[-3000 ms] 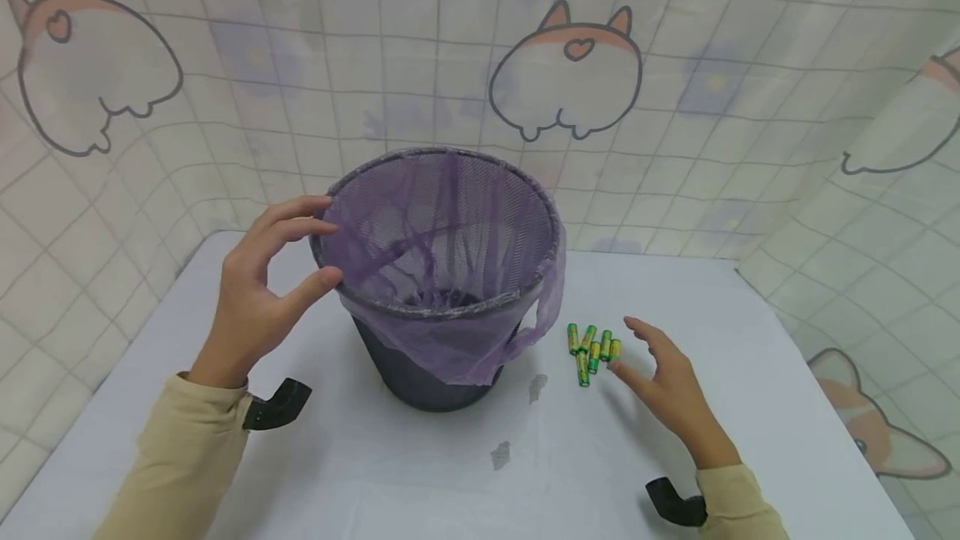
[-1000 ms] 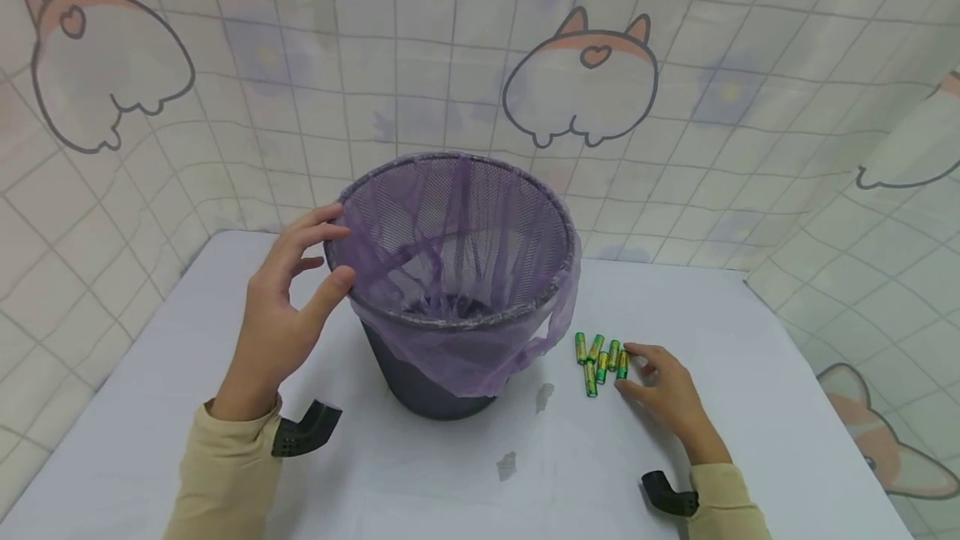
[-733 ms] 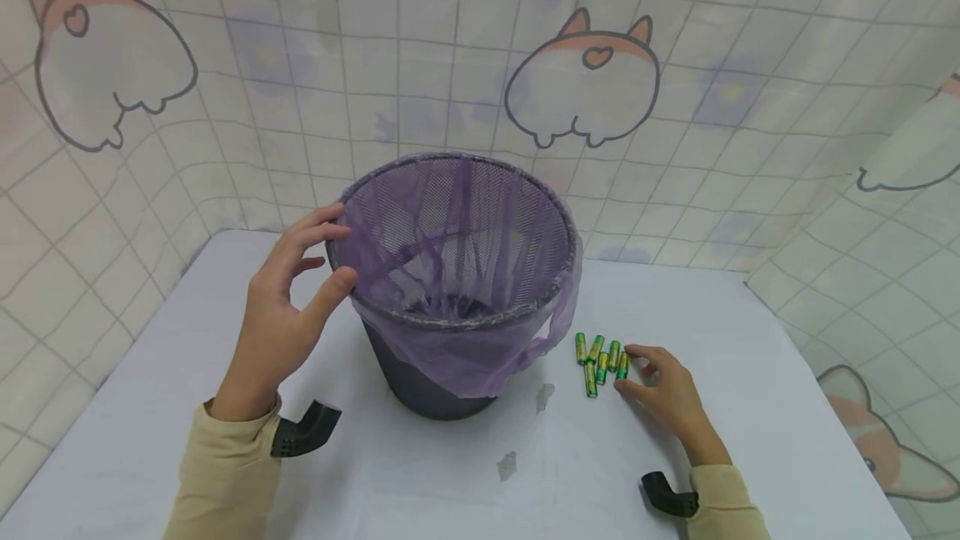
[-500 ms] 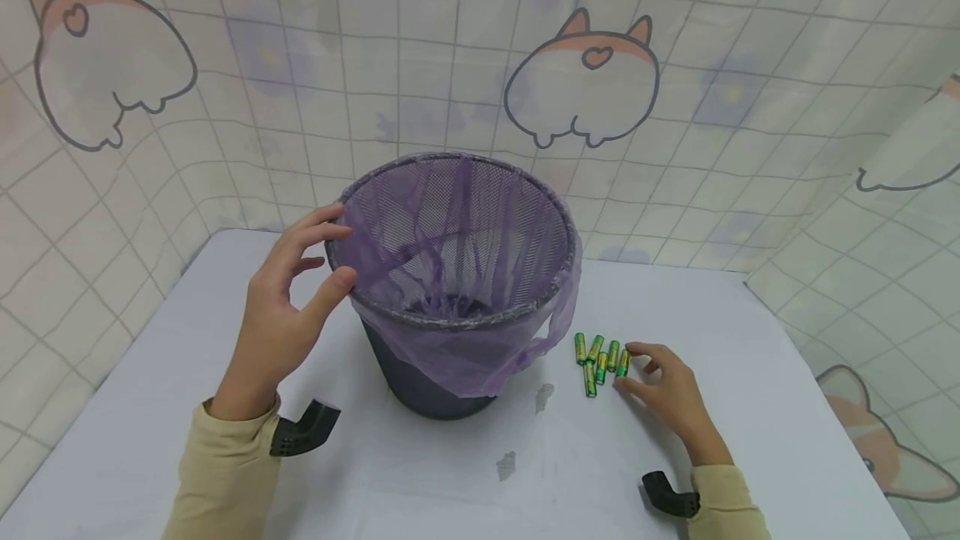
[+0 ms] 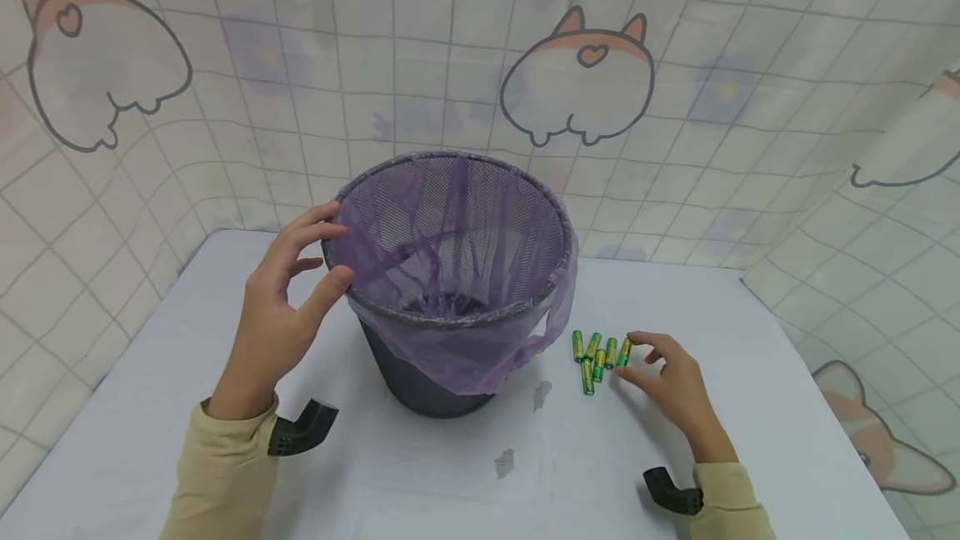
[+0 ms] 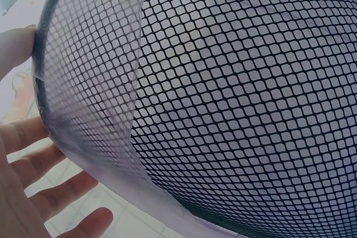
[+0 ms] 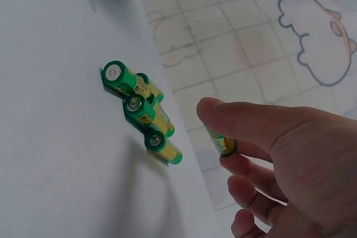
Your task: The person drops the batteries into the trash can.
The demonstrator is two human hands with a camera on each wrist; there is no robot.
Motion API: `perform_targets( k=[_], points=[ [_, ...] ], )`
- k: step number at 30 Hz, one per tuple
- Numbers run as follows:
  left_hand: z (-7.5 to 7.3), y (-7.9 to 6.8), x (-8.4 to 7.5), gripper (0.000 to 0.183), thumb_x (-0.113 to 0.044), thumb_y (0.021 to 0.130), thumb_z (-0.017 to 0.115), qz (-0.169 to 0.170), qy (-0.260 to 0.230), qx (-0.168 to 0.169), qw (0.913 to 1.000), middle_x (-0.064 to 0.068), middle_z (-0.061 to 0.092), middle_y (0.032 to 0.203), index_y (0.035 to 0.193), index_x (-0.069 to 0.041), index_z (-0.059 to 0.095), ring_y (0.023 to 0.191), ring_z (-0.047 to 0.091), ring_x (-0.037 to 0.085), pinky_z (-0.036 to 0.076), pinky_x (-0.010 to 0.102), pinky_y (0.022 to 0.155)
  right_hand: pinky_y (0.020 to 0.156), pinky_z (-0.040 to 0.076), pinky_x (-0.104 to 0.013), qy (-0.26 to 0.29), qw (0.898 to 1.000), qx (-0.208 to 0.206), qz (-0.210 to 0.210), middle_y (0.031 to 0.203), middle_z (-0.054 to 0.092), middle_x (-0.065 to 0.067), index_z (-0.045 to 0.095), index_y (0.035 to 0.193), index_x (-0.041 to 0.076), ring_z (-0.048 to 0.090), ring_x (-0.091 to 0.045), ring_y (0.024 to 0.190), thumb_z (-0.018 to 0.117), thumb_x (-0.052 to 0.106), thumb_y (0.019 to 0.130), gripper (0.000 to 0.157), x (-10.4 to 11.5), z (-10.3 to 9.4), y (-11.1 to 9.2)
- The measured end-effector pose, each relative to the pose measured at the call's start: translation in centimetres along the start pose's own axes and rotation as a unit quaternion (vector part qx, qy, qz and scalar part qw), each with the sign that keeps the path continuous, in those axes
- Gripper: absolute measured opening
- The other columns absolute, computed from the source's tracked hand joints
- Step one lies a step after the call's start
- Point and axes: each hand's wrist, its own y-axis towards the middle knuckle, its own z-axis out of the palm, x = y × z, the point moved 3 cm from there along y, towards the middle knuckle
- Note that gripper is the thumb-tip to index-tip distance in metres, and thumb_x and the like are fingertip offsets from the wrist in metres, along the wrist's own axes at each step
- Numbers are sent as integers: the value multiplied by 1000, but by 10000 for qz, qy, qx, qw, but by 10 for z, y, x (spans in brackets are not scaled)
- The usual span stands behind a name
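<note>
A dark mesh wastebasket [image 5: 395, 371] stands upright with a purple bin liner [image 5: 468, 357] folded over its rim. At its left rim my left hand [image 5: 281, 315] touches with spread fingers and thumb; the left wrist view shows the mesh [image 6: 240, 82] close up, with fingertips right at the lined edge. My right hand [image 5: 678, 386] pinches a green and yellow battery [image 7: 225, 144] between thumb and fingers, tilted over the white table. Just left of that hand, several similar batteries [image 5: 588, 377] lie in a loose cluster, ends showing in the right wrist view.
The white table [image 5: 405, 482] bears two grey patches, one of them a patch [image 5: 505, 463] near the front. A tile-patterned curtain [image 5: 412, 40] with cartoon animals closes off the back and sides. Black curved pieces, such as the left piece [image 5: 303, 430], sit at both wrists.
My right hand has reached the rightmost battery, pinched it and raised it slightly away from the cluster. My left hand has stayed at the wastebasket's rim.
</note>
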Motion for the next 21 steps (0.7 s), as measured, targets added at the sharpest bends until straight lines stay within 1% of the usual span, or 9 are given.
perform_targets(
  k=[4,10,15,21],
  points=[
    [0,0,0,40,-9,91,65,-17,-29,9,10000,-3,46,148,130,-13,57,136,42,11,41,18,96,71,43,-27,-36,10000,-24,44,121,63,-11,60,127,10,55,-21,93,80,18,78,53,7,-5,0],
    [0,0,0,40,-7,90,65,-2,-134,-3,9999,-2,47,148,129,-12,58,136,42,12,42,18,95,73,44,-30,-48,9998,-165,-45,120,63,-11,60,126,9,55,-20,92,80,18,78,53,16,-12,-1],
    [1,0,1,40,-6,89,65,45,-221,-17,9997,0,47,148,129,-10,58,134,44,11,42,17,94,73,44,-32,-92,9997,-230,-45,120,63,-10,60,126,10,54,-20,92,80,19,78,53,22,-16,-2],
    [2,1,1,40,-5,90,65,110,-332,-20,9994,3,47,147,129,-7,57,134,45,10,42,15,94,72,45,-31,-109,9993,-340,-77,118,64,-9,61,126,10,55,-22,91,80,17,78,52,27,-22,-3]
  ],
)
